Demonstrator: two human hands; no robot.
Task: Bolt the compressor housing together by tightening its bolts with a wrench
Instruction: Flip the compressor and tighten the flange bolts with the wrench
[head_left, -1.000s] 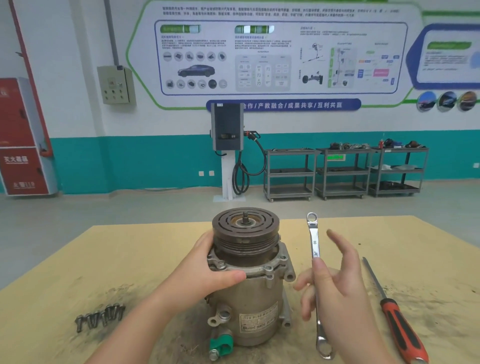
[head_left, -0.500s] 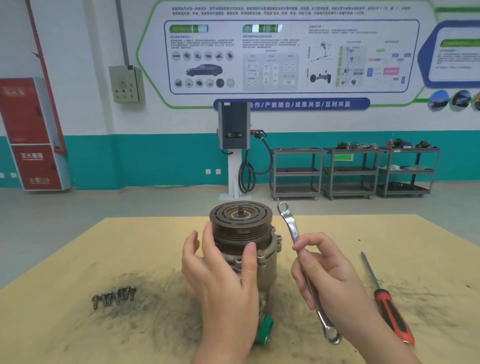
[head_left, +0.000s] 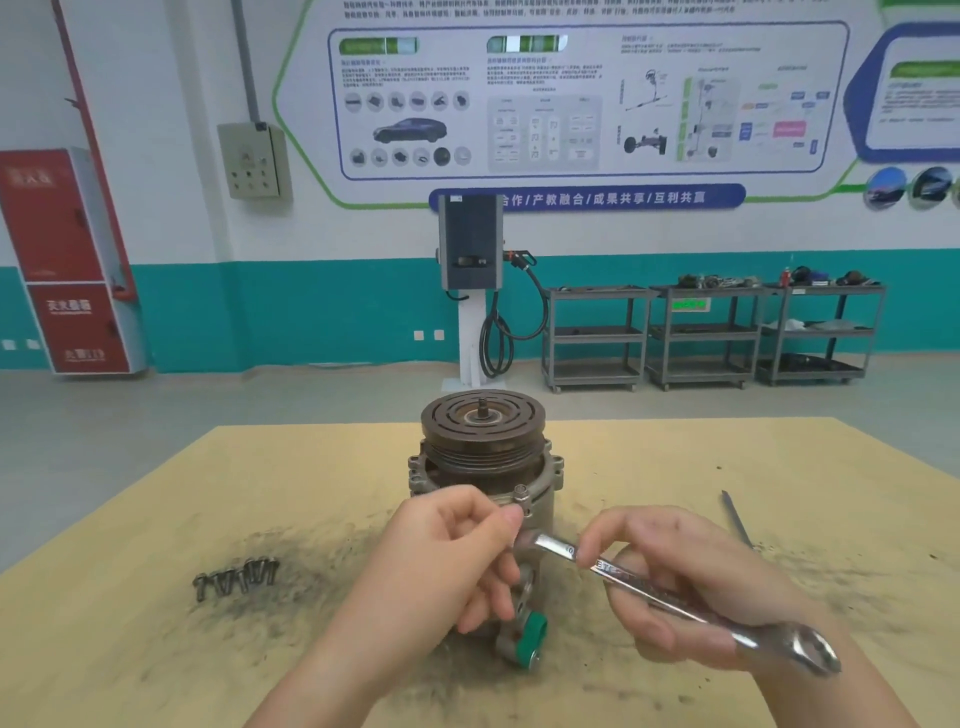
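Centre frame, upright on gritty tan surface (head_left: 675, 467): ribbed metal compressor (head_left: 483, 452). Left hand (head_left: 441, 556) pinching wrench tip beside flange bolt (head_left: 521, 492); right hand (head_left: 675, 577) gripping shiny steel wrench (head_left: 649, 590). Loose bolts (head_left: 236, 577) lower left.

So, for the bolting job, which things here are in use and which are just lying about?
In use:
compressor
flange bolt
wrench, held by right hand
left hand, at the wrench's far end

Lying about:
loose bolts
screwdriver

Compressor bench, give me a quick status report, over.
Left hand pinches near the flange bolt on the compressor. Right hand grips the wrench, not yet on that bolt. Spare bolts lie apart; nothing blocking.
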